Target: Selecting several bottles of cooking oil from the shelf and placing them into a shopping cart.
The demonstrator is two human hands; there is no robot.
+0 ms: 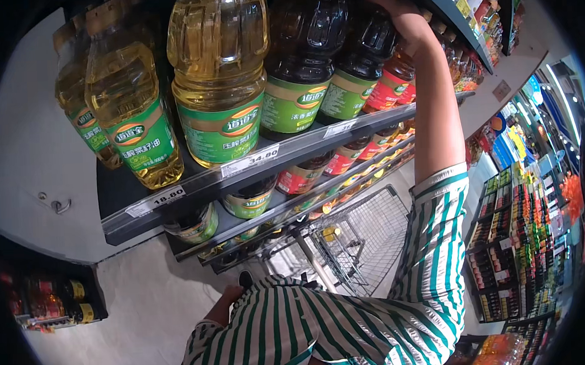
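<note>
My right hand (400,14) is raised at the top of the picture, beside the necks of dark oil bottles. Its fingers are partly lost in shadow, so a grip cannot be made out. Nearest to it stands a dark bottle with a green label (348,94), next to a larger dark oil bottle (295,104). Left of these are a big clear bottle of golden oil (221,119) and smaller golden oil bottles (136,135). My left hand (233,293) hangs low by my striped shirt, mostly hidden.
Price tags line the shelf's front edge (286,153). Lower shelves hold red-labelled bottles (302,174). A wire shopping cart (373,228) stands in front of me, with a yellow-topped item (331,233) in it. At right are stocked store shelves (511,251); a metal hook (61,206) protrudes from the white panel.
</note>
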